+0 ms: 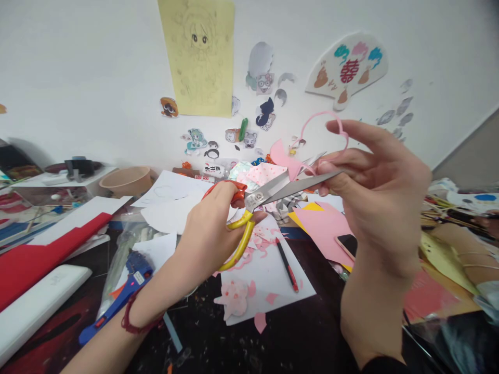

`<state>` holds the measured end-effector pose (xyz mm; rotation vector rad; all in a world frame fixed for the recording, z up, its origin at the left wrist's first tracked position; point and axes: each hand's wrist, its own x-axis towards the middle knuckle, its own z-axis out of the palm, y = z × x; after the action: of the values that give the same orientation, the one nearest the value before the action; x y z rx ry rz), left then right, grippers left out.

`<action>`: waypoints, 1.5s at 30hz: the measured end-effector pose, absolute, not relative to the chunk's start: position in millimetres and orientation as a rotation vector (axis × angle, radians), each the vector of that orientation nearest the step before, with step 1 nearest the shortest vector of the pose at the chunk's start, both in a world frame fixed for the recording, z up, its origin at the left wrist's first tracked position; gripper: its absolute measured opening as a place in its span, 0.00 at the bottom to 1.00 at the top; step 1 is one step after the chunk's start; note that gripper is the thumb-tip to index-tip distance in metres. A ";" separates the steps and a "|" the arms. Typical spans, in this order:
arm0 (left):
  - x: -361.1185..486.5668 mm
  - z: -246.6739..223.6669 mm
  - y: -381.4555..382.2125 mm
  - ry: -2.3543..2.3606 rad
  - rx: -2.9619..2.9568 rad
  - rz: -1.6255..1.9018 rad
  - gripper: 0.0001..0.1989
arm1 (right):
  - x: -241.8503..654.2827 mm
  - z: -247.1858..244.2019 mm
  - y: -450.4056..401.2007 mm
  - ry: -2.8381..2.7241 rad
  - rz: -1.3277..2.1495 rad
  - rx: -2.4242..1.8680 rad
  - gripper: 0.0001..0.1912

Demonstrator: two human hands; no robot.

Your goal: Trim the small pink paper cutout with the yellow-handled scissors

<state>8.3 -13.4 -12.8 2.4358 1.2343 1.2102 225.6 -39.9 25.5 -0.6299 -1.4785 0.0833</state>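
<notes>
My left hand (208,231) grips scissors (273,192) with red and yellow handles; the blades are parted and point right. My right hand (374,192) pinches a pink paper cutout (286,156) at the blade tips, and a thin pink paper strip (319,118) curls up from it over my fingers. Below the hands lies a white sheet (273,275) with pink scraps, a small pink paper flower (236,298) and a dark pen (287,265). A red cord bracelet is on my left wrist.
A blue glue gun (128,283) lies at lower left beside a white bar (35,304) and red-and-white board (50,241). A tan bowl (127,181) stands at the back. Pink paper (325,228), a phone (348,243) and craft clutter fill the right. Stickers cover the wall.
</notes>
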 end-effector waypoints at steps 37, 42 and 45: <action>8.7 -11.6 -19.2 1.349 2.536 1.195 0.13 | 216.4 25.1 -41.0 -1.445 -0.002 -0.579 0.26; 8.5 -12.0 -18.0 1.359 2.552 1.184 0.13 | 215.8 25.1 -41.5 -1.439 -0.038 -0.609 0.27; 8.6 -12.2 -18.1 1.366 2.566 1.198 0.13 | 215.5 25.0 -41.3 -1.443 -0.040 -0.581 0.27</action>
<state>8.6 -18.1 -12.2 2.5661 1.3662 1.1977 215.5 -41.3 25.0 -0.5814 -1.4435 -0.0398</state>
